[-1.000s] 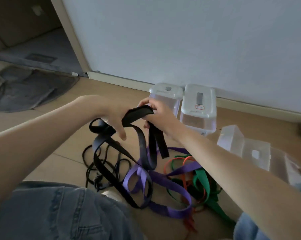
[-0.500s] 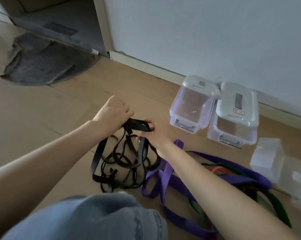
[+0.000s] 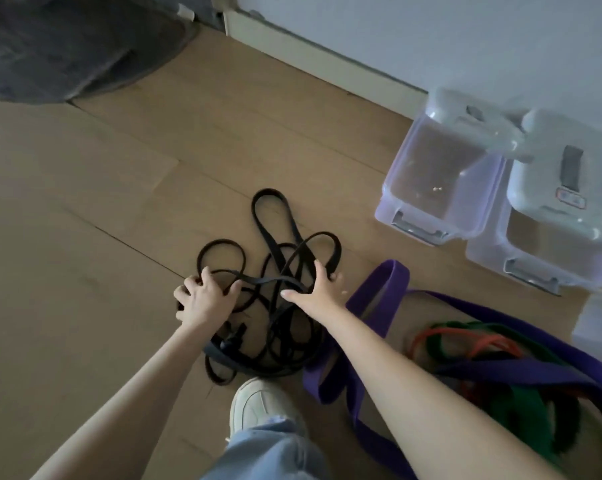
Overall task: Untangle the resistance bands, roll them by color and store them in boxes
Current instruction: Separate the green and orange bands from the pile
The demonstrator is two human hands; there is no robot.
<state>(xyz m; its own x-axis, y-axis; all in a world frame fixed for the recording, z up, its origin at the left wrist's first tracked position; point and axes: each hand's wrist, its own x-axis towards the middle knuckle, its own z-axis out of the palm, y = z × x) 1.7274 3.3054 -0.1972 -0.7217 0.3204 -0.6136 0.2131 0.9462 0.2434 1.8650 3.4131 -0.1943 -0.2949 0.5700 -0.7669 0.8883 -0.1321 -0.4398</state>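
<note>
A tangle of thin black bands (image 3: pixel 271 216) lies spread on the wooden floor in front of me. My left hand (image 3: pixel 204 299) has its fingers curled into the loops on the tangle's left side. My right hand (image 3: pixel 313 285) rests on the right side, thumb out, fingertips hooked over a black loop. To the right lies a wide purple band (image 3: pixel 379 289), mixed further right with green bands (image 3: pixel 521 407) and an orange band (image 3: pixel 493 341). Two clear lidded boxes (image 3: pixel 431 188) (image 3: pixel 552 244) stand by the wall.
My white shoe (image 3: pixel 261 407) and jeans leg sit just below the black tangle. Part of another clear box (image 3: pixel 601 320) shows at the right edge. A grey mat (image 3: pixel 67 46) lies at the far left, by a doorway. A baseboard (image 3: pixel 327 67) runs along the white wall.
The black bands, held up between both hands before, have come down onto the floor and spread out. Both hands followed them down, and the view tilted downward.
</note>
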